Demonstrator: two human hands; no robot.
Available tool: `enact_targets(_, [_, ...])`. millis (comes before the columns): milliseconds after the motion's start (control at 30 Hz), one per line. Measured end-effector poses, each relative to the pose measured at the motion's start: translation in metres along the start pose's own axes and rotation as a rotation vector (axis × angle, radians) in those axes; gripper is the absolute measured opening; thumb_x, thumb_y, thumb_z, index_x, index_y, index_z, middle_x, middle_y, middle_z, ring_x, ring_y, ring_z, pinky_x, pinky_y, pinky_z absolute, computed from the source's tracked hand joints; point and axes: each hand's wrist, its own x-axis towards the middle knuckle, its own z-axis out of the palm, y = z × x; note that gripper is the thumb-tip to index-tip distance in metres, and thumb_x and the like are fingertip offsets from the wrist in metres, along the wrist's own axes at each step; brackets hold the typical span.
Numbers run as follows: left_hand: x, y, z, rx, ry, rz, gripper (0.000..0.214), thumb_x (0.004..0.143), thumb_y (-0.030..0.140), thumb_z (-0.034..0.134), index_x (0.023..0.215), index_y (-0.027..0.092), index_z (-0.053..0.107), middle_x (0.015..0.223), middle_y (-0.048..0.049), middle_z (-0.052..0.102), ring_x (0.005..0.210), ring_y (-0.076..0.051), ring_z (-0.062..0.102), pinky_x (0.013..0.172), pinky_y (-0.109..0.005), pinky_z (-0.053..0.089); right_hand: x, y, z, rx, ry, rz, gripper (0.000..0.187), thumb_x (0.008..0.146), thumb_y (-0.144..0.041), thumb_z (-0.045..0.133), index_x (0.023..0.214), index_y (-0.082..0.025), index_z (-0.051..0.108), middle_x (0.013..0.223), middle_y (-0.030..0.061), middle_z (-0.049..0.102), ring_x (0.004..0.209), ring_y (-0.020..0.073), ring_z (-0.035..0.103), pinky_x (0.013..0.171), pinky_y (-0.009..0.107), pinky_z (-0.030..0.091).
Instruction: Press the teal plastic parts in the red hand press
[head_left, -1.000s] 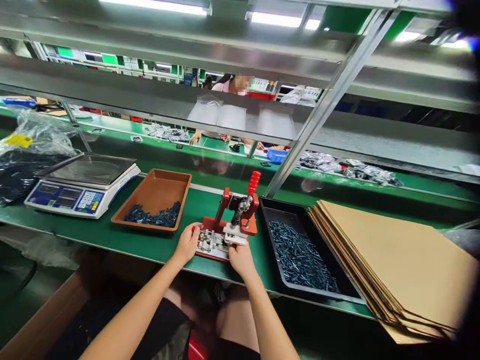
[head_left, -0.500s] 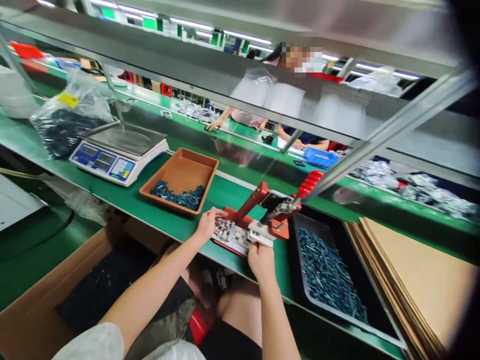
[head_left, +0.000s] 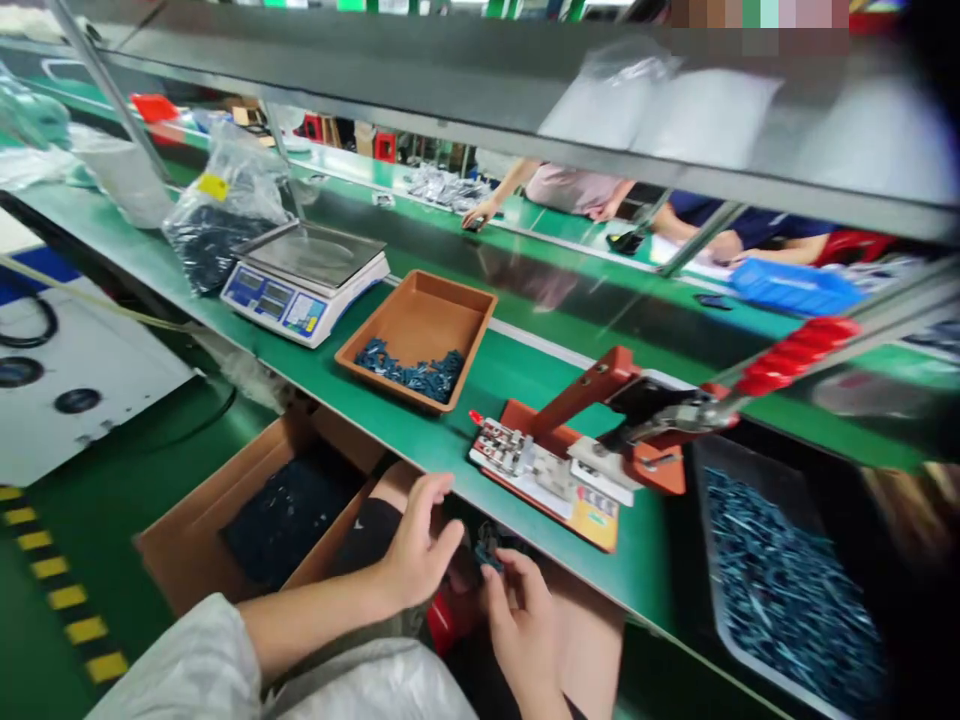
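The left hand (head_left: 420, 550) is wide, thumb and fingers apart, just off the front edge of the desk (head_left: 652, 565). The right hand (head_left: 521, 630) is narrow; I cannot tell if it pinches the small dark piece (head_left: 489, 558) at its fingertips. The red toggle clamp jig (head_left: 555, 470) sits by the desk's front edge, between the brown tray (head_left: 424, 320) and the black tray (head_left: 780, 475)
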Motion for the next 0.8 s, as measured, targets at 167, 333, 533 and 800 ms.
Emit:
enact_targets(167, [-0.068, -0.028, -0.031, -0.168, -0.225, -0.49, 0.04, 0.097, 0.053, 0.045, 0.099, 0.018, 0.064, 0.098, -0.0084, 0.069, 0.092, -0.021, 0.067, 0.082, -0.037, 0.058, -0.024, -0.024, 0.052, 0.075, -0.417, -0.069, 0.02, 0.095, -0.028, 0.055, 0.109, -0.023, 0.068, 0.1, 0.0077, 0.073, 0.083, 0.0206, 0.071, 0.074, 0.031, 0.061])
enact_targets(333, [-0.079, -0.065, -0.068, -0.163, -0.127, -0.649, 0.044, 0.089, 0.059, 0.056, 0.094, 0.016, 0.062, 0.085, -0.0062, 0.072, 0.063, -0.016, 0.067, 0.061, -0.03, 0.056, -0.021, -0.026, 0.069, -0.034, -0.542, -0.202, 0.037, 0.092, -0.026, 0.059, 0.129, -0.024, 0.061, 0.123, 0.011, 0.066, 0.114, 0.0256, 0.066, 0.097, 0.04, 0.058])
enact_targets(533, [-0.064, -0.118, -0.149, 0.349, 0.23, -0.568, 0.045, 0.094, 0.048, 0.044, 0.117, 0.014, 0.062, 0.129, -0.02, 0.066, 0.123, -0.032, 0.063, 0.107, -0.053, 0.048, -0.018, 0.017, 0.059, -0.144, -0.502, -0.164, 0.034, 0.096, -0.031, 0.051, 0.128, -0.025, 0.062, 0.126, 0.0122, 0.064, 0.115, 0.0272, 0.066, 0.095, 0.042, 0.06])
enact_targets(800, [-0.088, -0.081, -0.131, 0.492, -0.561, -0.113, 0.078, 0.084, 0.048, 0.064, 0.154, 0.027, 0.038, 0.163, -0.0101, 0.034, 0.152, -0.034, 0.028, 0.126, -0.056, 0.021, -0.031, 0.108, -0.017, -0.462, -0.421, -0.386, 0.032, 0.089, -0.035, 0.059, 0.119, -0.032, 0.07, 0.123, 0.0086, 0.07, 0.109, 0.0346, 0.068, 0.092, 0.054, 0.059])
